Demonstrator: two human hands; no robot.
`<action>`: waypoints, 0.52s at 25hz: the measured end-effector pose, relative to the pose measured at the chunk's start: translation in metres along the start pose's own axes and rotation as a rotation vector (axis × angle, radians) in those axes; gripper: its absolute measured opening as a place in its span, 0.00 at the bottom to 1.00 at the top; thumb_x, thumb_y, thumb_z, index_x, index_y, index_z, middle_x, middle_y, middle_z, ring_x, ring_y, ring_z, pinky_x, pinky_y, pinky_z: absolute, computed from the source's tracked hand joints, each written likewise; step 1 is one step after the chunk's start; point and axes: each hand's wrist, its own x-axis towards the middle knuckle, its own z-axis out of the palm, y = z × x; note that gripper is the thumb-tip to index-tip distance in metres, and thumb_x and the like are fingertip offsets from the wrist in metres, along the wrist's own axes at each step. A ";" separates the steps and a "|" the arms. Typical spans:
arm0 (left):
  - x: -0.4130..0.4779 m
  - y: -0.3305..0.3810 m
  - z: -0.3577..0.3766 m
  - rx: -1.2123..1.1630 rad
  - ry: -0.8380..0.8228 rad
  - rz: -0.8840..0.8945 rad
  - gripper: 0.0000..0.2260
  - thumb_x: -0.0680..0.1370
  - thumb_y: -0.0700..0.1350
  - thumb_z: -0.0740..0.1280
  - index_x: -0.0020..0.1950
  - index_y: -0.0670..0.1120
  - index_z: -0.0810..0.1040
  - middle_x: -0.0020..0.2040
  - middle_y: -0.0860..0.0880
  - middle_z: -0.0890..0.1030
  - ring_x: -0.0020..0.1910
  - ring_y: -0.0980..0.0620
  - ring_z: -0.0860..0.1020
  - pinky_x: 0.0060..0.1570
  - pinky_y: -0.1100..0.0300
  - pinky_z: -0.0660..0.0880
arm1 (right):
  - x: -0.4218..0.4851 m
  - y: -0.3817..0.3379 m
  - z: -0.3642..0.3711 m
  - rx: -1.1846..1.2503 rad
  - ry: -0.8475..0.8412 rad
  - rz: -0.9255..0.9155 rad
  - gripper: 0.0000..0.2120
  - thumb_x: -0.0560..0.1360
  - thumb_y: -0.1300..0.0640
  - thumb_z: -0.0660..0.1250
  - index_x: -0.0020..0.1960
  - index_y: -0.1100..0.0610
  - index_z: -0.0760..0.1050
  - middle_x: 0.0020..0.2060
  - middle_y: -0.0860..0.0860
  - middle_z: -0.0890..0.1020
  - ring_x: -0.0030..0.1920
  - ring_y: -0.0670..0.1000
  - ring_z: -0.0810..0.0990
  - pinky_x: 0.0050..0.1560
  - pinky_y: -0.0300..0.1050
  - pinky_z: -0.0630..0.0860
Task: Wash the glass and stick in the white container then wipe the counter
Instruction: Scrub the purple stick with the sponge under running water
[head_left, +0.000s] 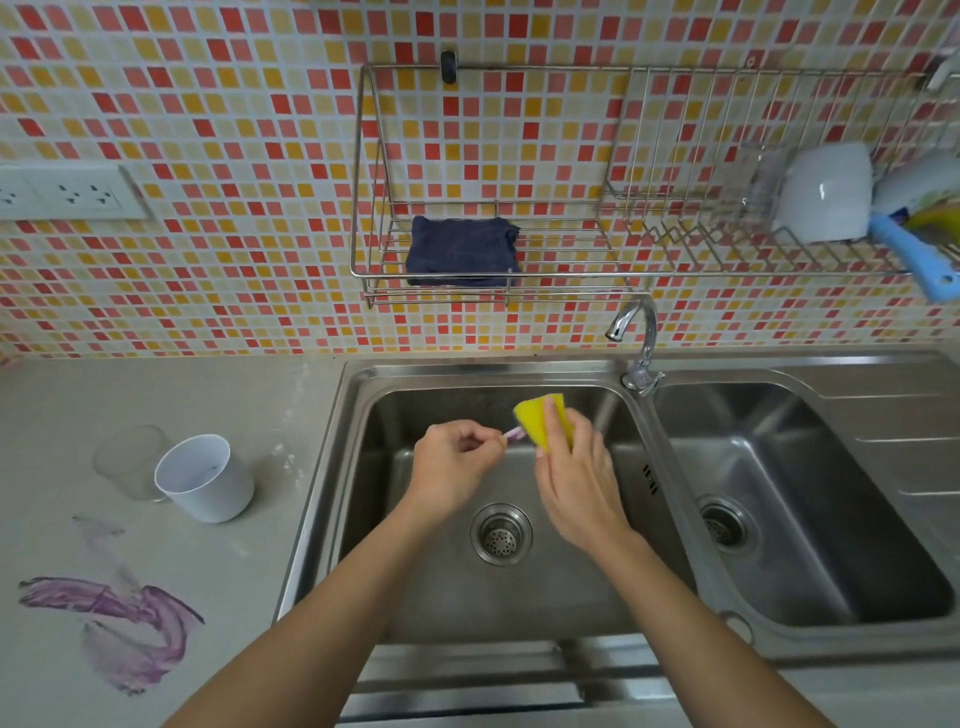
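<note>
Over the left sink basin (415, 597): left hand (457, 460) grip pinched on one end of the stick (514, 434). Right hand (574, 473) grip curled round a yellow sponge (543, 418), which is pressed on the stick's other end. Glass (127, 460) upright on the table (234, 395), just beside the white container (205, 480). Purple smear (124, 618) nearer the front edge.

Both bare forearms reach forward; left hand (457, 462) pinches a thin purple-stained stick (514, 434), right hand (576, 483) grips a yellow rectangular sponge (543, 418).

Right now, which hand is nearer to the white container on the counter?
Left. The left hand is over the basin, right of the white container; the right hand is farther right.
</note>
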 end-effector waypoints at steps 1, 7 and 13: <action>0.001 -0.002 0.001 0.061 -0.002 0.057 0.03 0.73 0.41 0.70 0.43 0.43 0.84 0.37 0.50 0.83 0.38 0.56 0.80 0.46 0.60 0.77 | 0.001 0.001 -0.001 0.035 0.008 0.062 0.28 0.78 0.53 0.52 0.76 0.58 0.50 0.66 0.61 0.65 0.57 0.60 0.71 0.54 0.52 0.69; 0.008 -0.017 0.013 0.577 0.136 0.851 0.10 0.74 0.43 0.65 0.43 0.39 0.83 0.37 0.46 0.83 0.34 0.49 0.80 0.34 0.56 0.78 | 0.001 0.006 -0.003 0.105 0.034 0.081 0.27 0.79 0.53 0.50 0.76 0.57 0.48 0.65 0.59 0.64 0.58 0.58 0.70 0.54 0.50 0.68; 0.008 -0.032 0.012 0.841 0.093 1.208 0.09 0.70 0.34 0.72 0.49 0.35 0.82 0.46 0.39 0.82 0.45 0.49 0.73 0.49 0.58 0.71 | -0.002 0.025 -0.003 0.060 -0.018 0.073 0.29 0.76 0.50 0.46 0.76 0.56 0.49 0.65 0.58 0.65 0.58 0.59 0.70 0.55 0.51 0.68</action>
